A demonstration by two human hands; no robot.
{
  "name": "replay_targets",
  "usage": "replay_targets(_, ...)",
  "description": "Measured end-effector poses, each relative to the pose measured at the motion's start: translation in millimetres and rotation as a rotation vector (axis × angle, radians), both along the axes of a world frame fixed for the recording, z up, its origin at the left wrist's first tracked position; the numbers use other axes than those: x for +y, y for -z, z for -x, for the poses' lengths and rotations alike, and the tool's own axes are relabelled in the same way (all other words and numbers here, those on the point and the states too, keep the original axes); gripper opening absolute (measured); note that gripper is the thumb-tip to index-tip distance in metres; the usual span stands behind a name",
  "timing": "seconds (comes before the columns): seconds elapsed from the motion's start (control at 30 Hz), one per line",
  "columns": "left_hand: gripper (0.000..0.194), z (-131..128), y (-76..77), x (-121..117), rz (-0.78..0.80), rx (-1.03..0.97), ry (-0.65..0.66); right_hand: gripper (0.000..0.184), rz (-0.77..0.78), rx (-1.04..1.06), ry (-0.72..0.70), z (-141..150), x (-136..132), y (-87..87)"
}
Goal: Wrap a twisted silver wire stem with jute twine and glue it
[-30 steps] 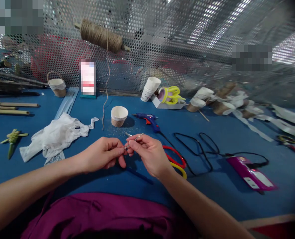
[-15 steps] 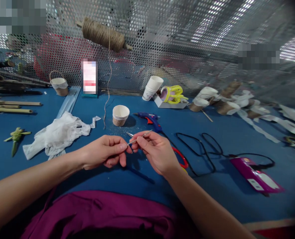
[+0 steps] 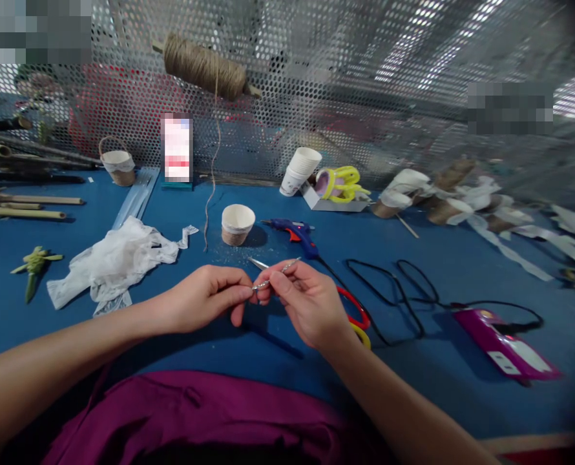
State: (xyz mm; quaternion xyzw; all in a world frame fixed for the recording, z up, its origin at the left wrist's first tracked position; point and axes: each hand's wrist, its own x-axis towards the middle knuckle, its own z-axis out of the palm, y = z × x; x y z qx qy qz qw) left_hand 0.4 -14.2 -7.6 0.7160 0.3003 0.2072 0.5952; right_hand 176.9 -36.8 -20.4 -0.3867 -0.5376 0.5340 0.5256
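A thin silvery strand, beaded or twisted (image 3: 262,285), runs between my two hands over the blue table. Its left end is pinched by the thumb and fingertips of my left hand (image 3: 214,297). My right hand (image 3: 309,300) grips the strand between thumb and fingers, and a short tip sticks out above them. Scissors lie under my right hand; the blade (image 3: 258,263) and red handle (image 3: 360,309) show on either side of it. Just beyond the hands stands a white paper cup (image 3: 238,225) with brown twine around its lower part. A blue glue gun (image 3: 297,236) lies to its right.
Crumpled white lace (image 3: 120,258) and a small green plant-like figure (image 3: 34,268) lie at left. A twine spool (image 3: 203,66) hangs on the mesh, its loose strand dangling. Stacked cups (image 3: 301,169), yellow-handled scissors (image 3: 345,181), a black cord and a purple power strip (image 3: 505,345) are at right.
The fingers of my left hand have curled in closer around the strand, and both hands appear slightly further right. The view has shifted a little. The objects on the table have stayed put.
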Motion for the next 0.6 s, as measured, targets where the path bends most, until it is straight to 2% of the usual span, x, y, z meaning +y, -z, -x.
replay_targets(0.17, 0.022, -0.4, 0.1, 3.2, 0.062, 0.001, 0.000, 0.010, 0.021, 0.014, 0.021, 2.0, 0.2, 0.8)
replay_targets(0.4, 0.019, -1.3, 3.6, 4.2, 0.372, -0.113, 0.006, 0.014, 0.021, -0.066, 0.052, 1.2, 4.9, -0.5)
replay_targets(0.6, 0.018, -2.6, 6.2, -1.4, 0.523, -0.191, 0.031, 0.011, 0.006, -0.088, 0.061, 2.5, 3.3, -3.6)
